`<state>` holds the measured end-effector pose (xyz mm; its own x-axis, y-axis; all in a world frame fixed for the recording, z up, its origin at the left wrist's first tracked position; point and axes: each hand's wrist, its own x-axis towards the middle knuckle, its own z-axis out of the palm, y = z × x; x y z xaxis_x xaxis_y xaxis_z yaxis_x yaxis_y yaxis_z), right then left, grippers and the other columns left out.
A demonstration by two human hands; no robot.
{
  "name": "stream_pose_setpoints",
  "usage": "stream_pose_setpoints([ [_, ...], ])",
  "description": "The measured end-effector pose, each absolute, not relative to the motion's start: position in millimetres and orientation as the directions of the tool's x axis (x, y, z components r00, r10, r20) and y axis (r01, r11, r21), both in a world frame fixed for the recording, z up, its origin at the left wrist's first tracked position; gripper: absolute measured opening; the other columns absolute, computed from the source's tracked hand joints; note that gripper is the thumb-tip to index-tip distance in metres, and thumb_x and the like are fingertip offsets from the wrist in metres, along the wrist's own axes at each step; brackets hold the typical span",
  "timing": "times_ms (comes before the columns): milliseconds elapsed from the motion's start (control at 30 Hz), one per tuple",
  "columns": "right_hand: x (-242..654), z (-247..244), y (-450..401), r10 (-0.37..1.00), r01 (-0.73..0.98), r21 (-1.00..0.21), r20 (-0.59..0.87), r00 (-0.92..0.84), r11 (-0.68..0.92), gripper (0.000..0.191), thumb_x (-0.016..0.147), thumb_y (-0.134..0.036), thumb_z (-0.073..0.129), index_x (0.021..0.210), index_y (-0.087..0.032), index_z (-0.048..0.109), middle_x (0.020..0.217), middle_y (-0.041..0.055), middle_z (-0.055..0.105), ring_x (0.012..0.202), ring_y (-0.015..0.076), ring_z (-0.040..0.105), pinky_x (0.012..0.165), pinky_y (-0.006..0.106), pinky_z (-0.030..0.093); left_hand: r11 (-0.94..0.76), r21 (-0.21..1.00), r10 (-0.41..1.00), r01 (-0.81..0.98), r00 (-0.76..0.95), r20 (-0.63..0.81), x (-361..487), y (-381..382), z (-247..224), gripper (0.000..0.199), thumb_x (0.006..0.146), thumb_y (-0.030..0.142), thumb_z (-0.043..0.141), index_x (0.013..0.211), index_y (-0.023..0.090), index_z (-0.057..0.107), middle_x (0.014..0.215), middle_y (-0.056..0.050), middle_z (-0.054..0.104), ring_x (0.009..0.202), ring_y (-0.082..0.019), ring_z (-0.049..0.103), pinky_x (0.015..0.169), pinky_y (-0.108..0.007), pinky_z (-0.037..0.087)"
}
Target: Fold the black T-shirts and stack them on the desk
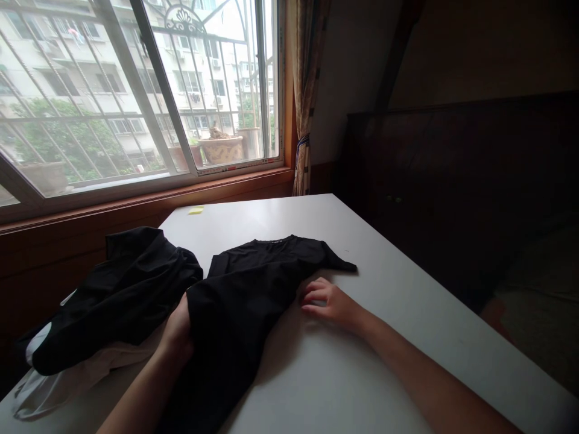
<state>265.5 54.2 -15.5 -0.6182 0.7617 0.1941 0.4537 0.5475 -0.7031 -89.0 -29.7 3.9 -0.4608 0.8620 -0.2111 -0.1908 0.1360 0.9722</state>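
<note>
A black garment lies over the middle of the white table, its neckline toward the window and one sleeve stretched to the right. At its left edge my left hand grips the fabric and holds it raised; the fingers go under the cloth. My right hand is beside the garment's right edge, below the sleeve, with its fingers curled a little and apart, and nothing shows in it. The garment's lower part runs down past the bottom of the view.
A pile of black clothes with a whitish cloth under it lies on the left. The white table carries a small yellow paper near its back edge. Behind are a barred window and a curtain; dark furniture stands at right.
</note>
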Motion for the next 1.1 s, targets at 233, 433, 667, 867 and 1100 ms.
stream_pose_setpoints([
  [233,232.3,-33.6,33.0,0.788,0.677,-0.423,0.183,-0.588,0.602,0.055,0.078,-0.050,0.078,0.126,-0.026,0.069,0.139,0.0132,0.056,0.128,0.0396,0.040,0.109,0.057,0.035,0.205,0.845,0.959,-0.495,-0.073,-0.275,-64.7,-40.4,20.9,0.063,0.096,0.060,0.049,0.149,0.027,0.046,0.131,-0.008,0.068,0.118,-0.030,0.066,0.098,-0.044,0.055],
  [433,220.4,-31.6,30.5,0.750,0.496,-0.623,0.237,-0.618,0.605,0.019,0.091,-0.035,0.062,0.085,-0.026,0.078,0.110,0.0087,0.069,0.126,0.0343,0.046,0.109,0.052,0.036,0.176,0.929,0.983,-0.325,0.114,-0.146,-55.5,-51.9,18.5,0.087,0.088,0.048,0.070,0.158,0.042,0.018,0.153,-0.003,0.049,0.136,-0.028,0.052,0.109,-0.038,0.047],
  [667,236.5,-25.2,41.3,0.887,0.015,-0.978,0.181,-0.425,0.207,0.026,0.094,-0.048,0.058,0.106,-0.026,0.067,0.106,0.0046,0.068,0.102,0.0259,0.062,0.094,0.042,0.049,0.138,0.946,0.990,-0.293,0.004,-0.143,-56.1,-45.5,6.1,0.101,0.081,0.029,0.079,0.158,0.045,0.015,0.153,-0.004,0.049,0.134,-0.029,0.054,0.103,-0.035,0.051],
  [867,249.7,-2.0,35.7,0.981,-0.245,-0.969,0.072,-0.182,0.026,0.024,0.092,-0.046,0.056,0.082,-0.026,0.048,0.065,-0.0049,0.042,0.052,0.0134,0.040,0.046,0.025,0.037,0.072,0.941,0.963,-0.332,-0.224,-0.152,-77.4,-38.6,12.8,0.096,0.081,0.025,0.078,0.156,0.046,0.022,0.135,-0.004,0.066,0.115,-0.024,0.068,0.094,-0.030,0.056],
  [1100,261.9,14.0,34.5,0.971,-0.165,-0.985,0.084,-0.222,0.047,0.030,0.089,-0.047,0.062,0.076,-0.024,0.049,0.062,-0.0048,0.039,0.052,0.0116,0.033,0.048,0.025,0.029,0.099,0.931,0.958,-0.351,-0.219,-0.185,-75.4,-34.8,8.6,0.099,0.077,0.021,0.079,0.157,0.039,0.024,0.134,-0.007,0.066,0.113,-0.025,0.069,0.092,-0.030,0.056],
])
